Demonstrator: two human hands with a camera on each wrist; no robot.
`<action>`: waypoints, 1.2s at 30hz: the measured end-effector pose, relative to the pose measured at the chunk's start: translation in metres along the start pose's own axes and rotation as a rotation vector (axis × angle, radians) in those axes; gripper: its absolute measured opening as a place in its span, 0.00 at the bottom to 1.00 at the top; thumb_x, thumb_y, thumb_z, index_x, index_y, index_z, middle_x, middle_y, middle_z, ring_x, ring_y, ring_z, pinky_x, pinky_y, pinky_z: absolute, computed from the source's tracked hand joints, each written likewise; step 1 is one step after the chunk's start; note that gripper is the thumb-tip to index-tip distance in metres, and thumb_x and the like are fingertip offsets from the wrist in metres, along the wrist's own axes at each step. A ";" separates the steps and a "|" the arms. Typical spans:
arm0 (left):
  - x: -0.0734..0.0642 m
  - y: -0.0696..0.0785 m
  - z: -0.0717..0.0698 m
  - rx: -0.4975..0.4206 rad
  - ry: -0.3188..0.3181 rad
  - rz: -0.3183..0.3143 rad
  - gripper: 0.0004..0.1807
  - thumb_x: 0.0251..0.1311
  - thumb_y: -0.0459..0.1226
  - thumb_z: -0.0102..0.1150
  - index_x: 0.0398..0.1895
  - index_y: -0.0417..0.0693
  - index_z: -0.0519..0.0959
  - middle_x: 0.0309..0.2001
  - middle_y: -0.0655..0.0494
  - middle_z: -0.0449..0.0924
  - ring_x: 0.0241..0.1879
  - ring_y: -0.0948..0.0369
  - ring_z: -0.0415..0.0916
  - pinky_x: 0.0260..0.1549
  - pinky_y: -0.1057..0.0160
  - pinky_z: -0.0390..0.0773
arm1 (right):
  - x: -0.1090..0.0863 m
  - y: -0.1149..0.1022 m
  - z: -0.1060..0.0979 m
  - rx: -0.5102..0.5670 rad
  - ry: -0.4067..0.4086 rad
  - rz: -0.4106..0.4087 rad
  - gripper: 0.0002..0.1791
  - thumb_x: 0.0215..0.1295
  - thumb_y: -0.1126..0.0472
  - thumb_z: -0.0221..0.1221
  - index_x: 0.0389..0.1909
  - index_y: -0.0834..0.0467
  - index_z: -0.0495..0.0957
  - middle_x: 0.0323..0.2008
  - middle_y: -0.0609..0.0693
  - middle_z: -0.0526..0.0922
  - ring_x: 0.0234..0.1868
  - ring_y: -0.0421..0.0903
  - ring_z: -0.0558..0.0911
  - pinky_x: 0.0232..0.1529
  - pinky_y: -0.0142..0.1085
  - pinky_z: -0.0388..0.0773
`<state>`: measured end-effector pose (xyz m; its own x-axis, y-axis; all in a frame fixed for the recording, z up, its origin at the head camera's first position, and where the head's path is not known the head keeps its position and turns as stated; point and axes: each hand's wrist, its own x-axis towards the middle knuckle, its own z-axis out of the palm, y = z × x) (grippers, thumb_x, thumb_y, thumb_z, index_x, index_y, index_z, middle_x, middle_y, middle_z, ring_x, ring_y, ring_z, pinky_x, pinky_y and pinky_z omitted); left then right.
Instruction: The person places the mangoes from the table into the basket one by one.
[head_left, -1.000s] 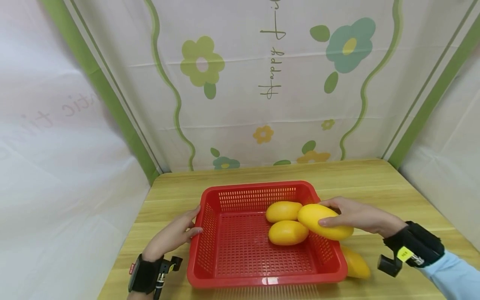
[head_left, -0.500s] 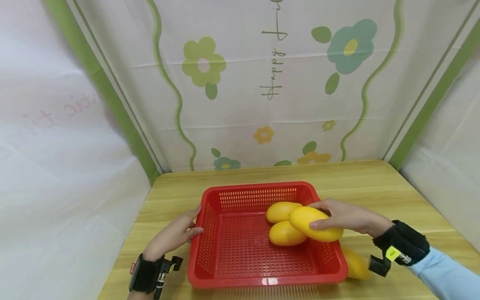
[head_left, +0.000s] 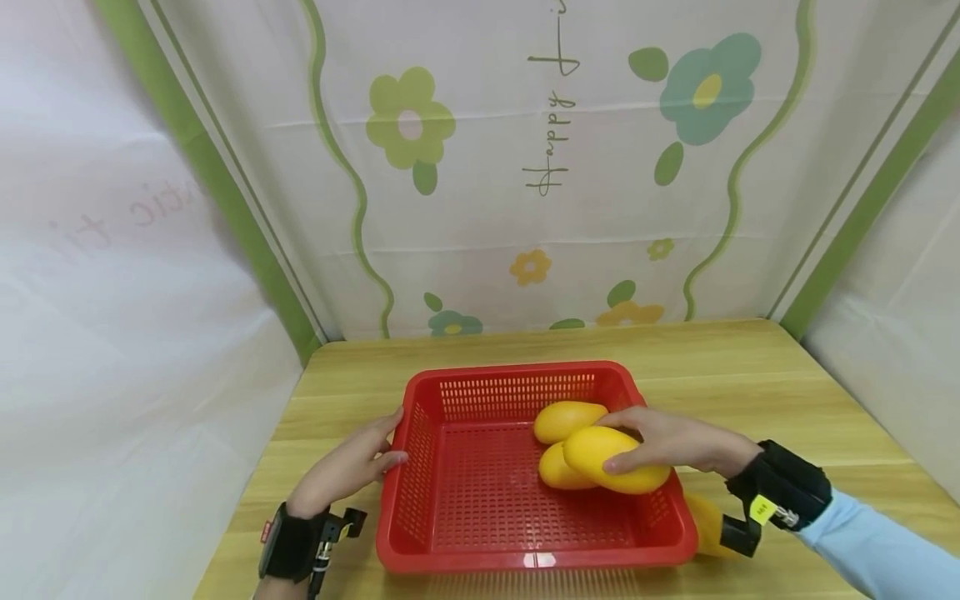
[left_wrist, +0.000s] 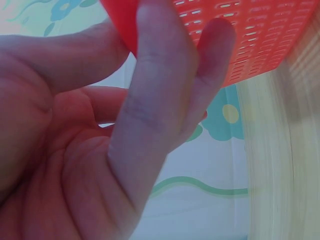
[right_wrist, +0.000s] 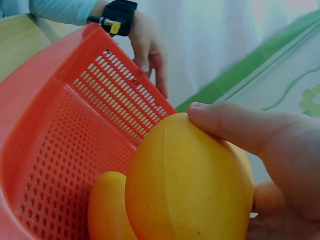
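At the near edge of the table [head_left: 720, 358], two black wrist straps show, the left strap [head_left: 294, 546] and the right strap [head_left: 780, 483], the latter next to a light blue sleeve [head_left: 885, 542]; of four mangoes in all, the outside mango [head_left: 702, 525] lies on the wood just beside the basket's right wall, partly covered by the basket and by the right strap's camera; the single red basket [head_left: 465, 563] stands upright in the middle, its walls and floor pierced with slots.

The left hand [head_left: 348, 467] grips the basket's left rim, thumb over the edge and fingers along the outside; the right hand [head_left: 660, 437] grips the held mango [head_left: 592, 454] above the basket's right side, thumb on the near flank, fingers on the far one; this mango lies below the palm, its rounded end poking out leftward past the fingertips; it overlaps the front mango [head_left: 557, 468] in the basket, whether touching I cannot tell; the rear mango [head_left: 567, 421] lies just behind that one.

Beyond the table hangs a white backdrop [head_left: 465, 208] with six printed flowers.
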<state>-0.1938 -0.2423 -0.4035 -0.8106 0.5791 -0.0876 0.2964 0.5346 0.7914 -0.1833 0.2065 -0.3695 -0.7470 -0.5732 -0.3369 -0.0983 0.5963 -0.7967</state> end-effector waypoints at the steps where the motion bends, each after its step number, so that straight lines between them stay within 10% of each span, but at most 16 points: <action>1: 0.000 0.000 0.000 0.004 0.002 -0.004 0.37 0.70 0.31 0.54 0.78 0.39 0.51 0.54 0.39 0.78 0.40 0.59 0.84 0.32 0.68 0.86 | 0.001 0.000 0.001 -0.008 0.006 0.009 0.37 0.62 0.47 0.67 0.66 0.62 0.70 0.57 0.57 0.73 0.56 0.55 0.69 0.54 0.48 0.72; 26: 0.001 0.001 0.000 -0.003 0.007 -0.005 0.37 0.70 0.30 0.54 0.79 0.42 0.52 0.55 0.39 0.78 0.42 0.57 0.85 0.32 0.67 0.86 | 0.014 -0.004 0.023 -0.081 0.020 0.073 0.34 0.53 0.53 0.74 0.60 0.61 0.75 0.53 0.54 0.77 0.52 0.52 0.73 0.57 0.58 0.73; 36: 0.000 0.001 0.001 -0.017 0.007 -0.015 0.37 0.71 0.30 0.53 0.79 0.42 0.51 0.55 0.38 0.78 0.42 0.55 0.85 0.32 0.67 0.86 | 0.017 -0.004 0.030 -0.162 0.004 0.059 0.29 0.50 0.53 0.76 0.52 0.56 0.77 0.45 0.50 0.78 0.48 0.50 0.73 0.50 0.47 0.73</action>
<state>-0.1930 -0.2412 -0.4032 -0.8184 0.5666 -0.0956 0.2752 0.5326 0.8004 -0.1756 0.1775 -0.3868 -0.7570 -0.5327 -0.3783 -0.1588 0.7117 -0.6843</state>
